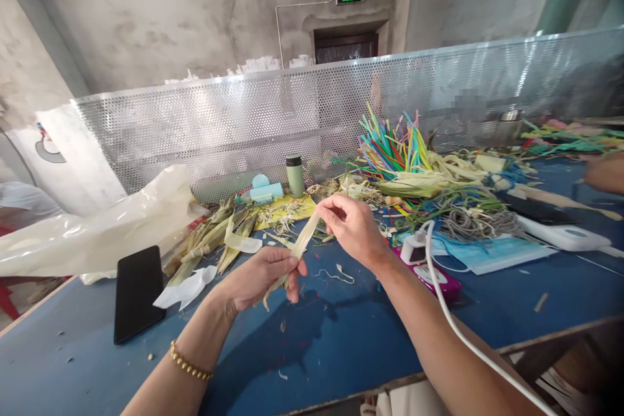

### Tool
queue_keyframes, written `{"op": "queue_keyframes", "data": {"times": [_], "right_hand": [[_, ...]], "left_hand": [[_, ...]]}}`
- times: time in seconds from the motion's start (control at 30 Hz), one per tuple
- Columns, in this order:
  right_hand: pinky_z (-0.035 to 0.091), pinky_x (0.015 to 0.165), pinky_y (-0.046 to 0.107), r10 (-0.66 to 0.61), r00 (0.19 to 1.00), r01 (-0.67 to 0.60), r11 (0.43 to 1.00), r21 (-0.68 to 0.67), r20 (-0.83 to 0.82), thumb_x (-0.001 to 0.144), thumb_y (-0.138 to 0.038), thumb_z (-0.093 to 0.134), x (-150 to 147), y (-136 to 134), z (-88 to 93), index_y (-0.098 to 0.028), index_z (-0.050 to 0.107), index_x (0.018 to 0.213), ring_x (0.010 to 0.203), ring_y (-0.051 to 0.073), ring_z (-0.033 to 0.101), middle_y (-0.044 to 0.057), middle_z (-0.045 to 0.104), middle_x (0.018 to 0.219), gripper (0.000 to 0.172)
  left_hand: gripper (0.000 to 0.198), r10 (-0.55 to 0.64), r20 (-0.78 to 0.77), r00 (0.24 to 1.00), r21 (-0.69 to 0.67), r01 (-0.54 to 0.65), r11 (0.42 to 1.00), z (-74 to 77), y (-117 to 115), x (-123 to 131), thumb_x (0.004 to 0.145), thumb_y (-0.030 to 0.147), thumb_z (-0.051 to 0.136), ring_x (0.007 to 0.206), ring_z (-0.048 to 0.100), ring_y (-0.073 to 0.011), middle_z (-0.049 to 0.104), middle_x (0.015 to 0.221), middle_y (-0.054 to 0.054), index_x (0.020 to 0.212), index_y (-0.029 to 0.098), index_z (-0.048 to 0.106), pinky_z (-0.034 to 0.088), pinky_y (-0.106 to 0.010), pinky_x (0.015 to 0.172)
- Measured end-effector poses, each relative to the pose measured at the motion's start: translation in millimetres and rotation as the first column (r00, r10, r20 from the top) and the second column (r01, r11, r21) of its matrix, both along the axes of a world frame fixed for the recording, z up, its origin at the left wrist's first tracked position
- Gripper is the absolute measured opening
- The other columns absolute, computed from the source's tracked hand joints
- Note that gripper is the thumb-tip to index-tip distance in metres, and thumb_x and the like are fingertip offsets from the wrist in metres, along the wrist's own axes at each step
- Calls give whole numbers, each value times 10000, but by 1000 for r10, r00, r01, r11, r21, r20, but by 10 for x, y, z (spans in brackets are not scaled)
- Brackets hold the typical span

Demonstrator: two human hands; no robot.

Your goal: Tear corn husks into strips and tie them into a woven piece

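A pale yellow-green strip of corn husk (306,238) stretches slantwise between my two hands, above the blue table (361,351). My left hand (268,276) pinches its lower part between thumb and fingers, and a loose end hangs below. At the upper end, my right hand (351,227) grips the strip with thumb and forefinger. Behind the hands lie husk scraps (285,218) on a yellow sheet. More dry husks (207,240) are heaped to the left, by a crumpled white piece (188,287).
A black phone (140,292) lies at left, near plastic sheeting (97,227). A green bottle (294,175) stands behind. On the right are colourful pipe cleaners (394,146), grey cord (470,221), a blue mask (492,253) and a white cable (439,299). Another person's hand (604,172) shows far right.
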State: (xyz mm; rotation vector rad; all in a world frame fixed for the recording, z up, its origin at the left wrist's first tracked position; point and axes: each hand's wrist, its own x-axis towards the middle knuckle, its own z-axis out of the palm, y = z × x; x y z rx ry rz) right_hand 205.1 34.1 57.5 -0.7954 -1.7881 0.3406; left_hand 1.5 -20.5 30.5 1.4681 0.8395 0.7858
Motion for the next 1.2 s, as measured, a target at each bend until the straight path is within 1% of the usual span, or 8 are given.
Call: {"op": "queue_keyframes", "data": {"times": [0.17, 0.27, 0.4, 0.57, 0.63, 0.8, 1.0, 1.2], "right_hand": [[428, 549, 252, -55, 998, 54, 998, -27, -44, 890, -326, 541, 81, 45, 34, -144, 661, 826, 586, 140, 565, 52, 646, 710, 228], [407, 506, 246, -88, 990, 82, 995, -55, -106, 866, -337, 563, 138, 88, 55, -139, 665, 819, 516, 130, 538, 31, 617, 627, 227], [398, 474, 241, -103, 980, 85, 991, -106, -173, 849, -354, 580, 202, 143, 66, -136, 664, 822, 457, 122, 504, -3, 555, 524, 235], [398, 468, 243, -117, 974, 97, 989, -110, -193, 848, -368, 587, 250, 202, 47, -141, 666, 813, 443, 122, 499, -12, 536, 489, 243], [400, 466, 245, -118, 975, 99, 989, -109, -186, 851, -372, 585, 256, 216, 38, -142, 669, 821, 441, 124, 502, -11, 539, 486, 247], [409, 459, 247, -116, 968, 94, 990, -107, -223, 841, -400, 595, 232, 210, 25, -144, 671, 826, 457, 132, 521, -3, 551, 497, 268], [374, 407, 226, -61, 943, 0, 983, -183, -327, 809, -398, 625, 173, 151, 40, -136, 656, 818, 415, 106, 472, -18, 530, 485, 264], [359, 394, 210, -23, 918, -97, 955, -280, -396, 768, -379, 657, 157, 107, 89, -127, 642, 783, 400, 86, 449, -26, 527, 478, 253]], "left_hand": [[305, -27, -27, 999, -1, 27, 1000, -1, 16, -29, 890, 405, 564, 576, 599, -129, 636, 611, -48, 885, 119, 670, 404, -244, 618], [319, 27, -13, 1000, -8, -27, 1000, -15, 43, -40, 878, 425, 582, 530, 563, -111, 594, 578, -29, 843, 115, 650, 335, -222, 529], [354, 100, 52, 994, -11, -100, 995, 2, 65, -42, 862, 466, 601, 420, 446, -58, 462, 542, 38, 763, 126, 598, 207, -218, 440], [388, 132, 125, 983, -41, -128, 991, 31, 79, -55, 849, 507, 605, 376, 223, -26, 293, 497, 96, 731, 144, 539, 149, -214, 421], [391, 168, 137, 976, -29, -166, 986, 27, 88, -58, 834, 506, 626, 408, 192, -28, 238, 506, 105, 724, 145, 523, 137, -206, 432], [372, 287, 209, 935, -2, -294, 956, 10, 107, -43, 812, 489, 652, 417, 179, -27, 278, 532, 98, 748, 158, 495, 145, -195, 429], [268, 293, 339, 894, -84, -281, 956, 29, 124, -61, 815, 378, 660, 383, 171, -27, 290, 503, 100, 769, 158, 514, 135, -193, 399], [244, 413, 288, 864, 12, -434, 901, 60, 154, -100, 749, 343, 690, 363, 231, -27, 342, 446, 85, 745, 114, 608, 151, -206, 411]]}}
